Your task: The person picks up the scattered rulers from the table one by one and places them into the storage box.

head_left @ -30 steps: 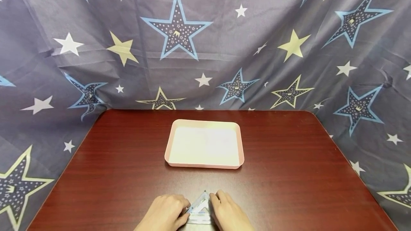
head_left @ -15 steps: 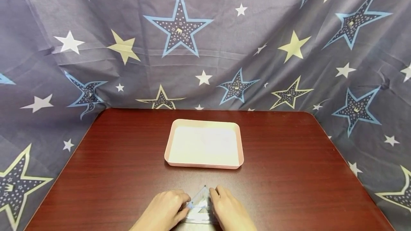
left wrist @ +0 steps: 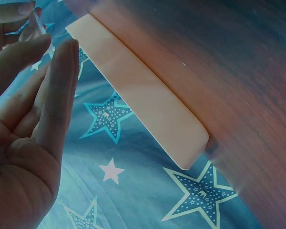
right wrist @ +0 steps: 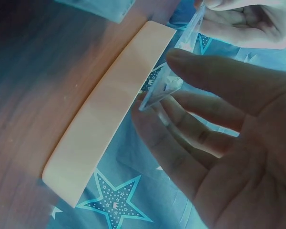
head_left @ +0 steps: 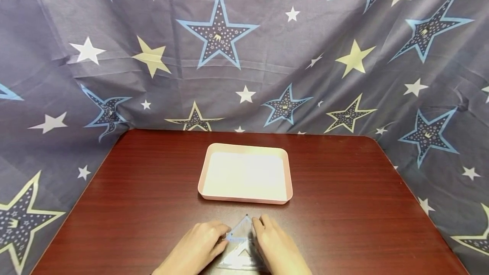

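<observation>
Both hands hold a clear triangular set square (head_left: 240, 230) with blue markings in front of the body, near the bottom of the head view. The left hand (head_left: 202, 241) pinches its left corner between thumb and fingers. On the opposite side, the right hand (head_left: 276, 243) grips its edge; the right wrist view has the set square (right wrist: 174, 71) between the thumb and fingers. Beneath it in the head view shows another clear flat plastic piece (head_left: 229, 262), partly covered by the hands. A clear bluish piece (right wrist: 97, 7) also lies on the table in the right wrist view.
A shallow pink tray (head_left: 244, 200) with a white-looking inside stands beyond the hands on the dark red wooden table (head_left: 344, 207). A grey curtain (head_left: 267, 54) with stars hangs behind the table and along both sides.
Both hands have shifted slightly forward toward the tray, carrying the set square with them. More of the clear piece beneath shows now. The tray stays in place.
</observation>
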### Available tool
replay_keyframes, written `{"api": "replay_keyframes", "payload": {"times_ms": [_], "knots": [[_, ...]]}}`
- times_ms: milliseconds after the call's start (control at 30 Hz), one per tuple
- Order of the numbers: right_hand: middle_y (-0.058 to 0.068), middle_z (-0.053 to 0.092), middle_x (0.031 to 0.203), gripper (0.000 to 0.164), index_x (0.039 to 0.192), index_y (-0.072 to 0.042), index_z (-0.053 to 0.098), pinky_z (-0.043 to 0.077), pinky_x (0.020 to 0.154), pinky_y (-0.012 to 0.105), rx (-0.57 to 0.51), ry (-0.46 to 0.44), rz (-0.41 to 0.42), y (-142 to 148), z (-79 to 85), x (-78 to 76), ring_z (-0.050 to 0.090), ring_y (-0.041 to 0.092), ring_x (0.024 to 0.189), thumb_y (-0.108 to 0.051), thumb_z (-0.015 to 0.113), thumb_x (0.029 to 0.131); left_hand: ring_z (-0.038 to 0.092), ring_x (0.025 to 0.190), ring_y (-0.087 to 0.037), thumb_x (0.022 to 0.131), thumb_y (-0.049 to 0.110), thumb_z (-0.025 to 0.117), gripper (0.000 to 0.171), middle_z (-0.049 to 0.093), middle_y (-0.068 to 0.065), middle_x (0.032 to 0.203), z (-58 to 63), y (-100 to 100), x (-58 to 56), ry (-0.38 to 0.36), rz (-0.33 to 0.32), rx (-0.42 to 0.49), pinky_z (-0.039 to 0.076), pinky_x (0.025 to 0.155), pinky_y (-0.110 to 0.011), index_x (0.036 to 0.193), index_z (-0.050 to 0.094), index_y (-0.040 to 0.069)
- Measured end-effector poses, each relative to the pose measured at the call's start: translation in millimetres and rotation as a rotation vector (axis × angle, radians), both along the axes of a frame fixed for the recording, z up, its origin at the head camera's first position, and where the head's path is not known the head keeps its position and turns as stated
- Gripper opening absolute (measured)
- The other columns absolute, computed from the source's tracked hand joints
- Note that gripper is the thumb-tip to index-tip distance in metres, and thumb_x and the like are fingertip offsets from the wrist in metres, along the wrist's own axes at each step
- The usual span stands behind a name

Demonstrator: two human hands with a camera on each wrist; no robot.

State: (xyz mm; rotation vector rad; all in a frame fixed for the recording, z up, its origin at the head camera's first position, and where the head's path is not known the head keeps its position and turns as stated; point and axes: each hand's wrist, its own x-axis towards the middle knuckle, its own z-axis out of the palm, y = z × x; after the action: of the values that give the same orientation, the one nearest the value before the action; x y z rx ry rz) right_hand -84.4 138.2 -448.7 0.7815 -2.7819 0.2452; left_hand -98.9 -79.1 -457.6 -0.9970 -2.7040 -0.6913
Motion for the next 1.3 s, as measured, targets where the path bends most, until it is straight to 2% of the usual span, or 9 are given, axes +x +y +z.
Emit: {"api": "replay_keyframes", "payload": {"times_ms": [233,467,633,833,1167,1300], "knots": [[0.003,0.054,0.093,0.032,0.108,-0.003,0.063,0.052,0.063,0.030,0.001,0.010,-0.003,-1.3,5.4,-4.6,0.056,0.016,0.082,-0.006,0.077,0.080,0.050,0.065,0.002,0.083,0.010,0.076,0.011,0.060,0.011,0.077,3.3,0.4,-1.9,0.024,0.033,-0.002,0.045,0.056,-0.021,0.084,0.066,0.014],[0.004,0.054,0.097,0.035,0.113,-0.003,0.064,0.052,0.061,0.028,0.000,0.103,-0.006,-0.2,8.4,-7.4,0.055,0.016,0.084,-0.001,0.073,0.079,0.047,0.064,0.002,0.080,0.008,0.077,0.013,0.056,0.013,0.074,3.9,0.9,-4.2,0.079,0.041,0.056,0.044,0.056,-0.021,0.085,0.065,0.014],[0.003,0.053,0.096,0.044,0.118,-0.005,0.061,0.051,0.059,0.028,-0.024,0.130,-0.002,0.0,9.3,-9.1,0.053,0.017,0.082,-0.003,0.075,0.077,0.055,0.070,0.000,0.080,0.006,0.077,0.014,0.060,0.010,0.080,3.6,1.5,-4.2,0.098,0.054,0.083,0.049,0.061,-0.022,0.090,0.068,0.011],[0.001,0.054,0.094,0.043,0.115,-0.005,0.062,0.050,0.060,0.028,-0.039,0.177,0.003,0.7,10.6,-12.4,0.054,0.016,0.079,-0.004,0.077,0.075,0.059,0.075,-0.001,0.082,0.006,0.077,0.015,0.061,0.008,0.084,3.8,3.1,-5.4,0.073,0.063,0.104,0.051,0.064,-0.022,0.095,0.071,0.009],[0.004,0.058,0.098,0.041,0.116,-0.002,0.064,0.051,0.063,0.026,-0.022,0.146,0.025,-4.6,7.2,-19.0,0.056,0.015,0.081,-0.003,0.077,0.077,0.057,0.075,0.000,0.080,0.007,0.078,0.020,0.063,0.009,0.085,2.3,-0.8,-11.0,0.054,0.096,0.110,0.051,0.065,-0.023,0.099,0.073,0.012],[0.003,0.058,0.099,0.041,0.115,-0.003,0.063,0.053,0.065,0.027,-0.022,0.157,0.028,-5.2,5.5,-24.1,0.057,0.015,0.085,-0.003,0.077,0.077,0.064,0.082,-0.006,0.083,0.007,0.076,0.024,0.067,0.006,0.094,0.2,-1.3,-14.0,0.033,0.118,0.107,0.053,0.068,-0.027,0.105,0.072,0.014]]}}
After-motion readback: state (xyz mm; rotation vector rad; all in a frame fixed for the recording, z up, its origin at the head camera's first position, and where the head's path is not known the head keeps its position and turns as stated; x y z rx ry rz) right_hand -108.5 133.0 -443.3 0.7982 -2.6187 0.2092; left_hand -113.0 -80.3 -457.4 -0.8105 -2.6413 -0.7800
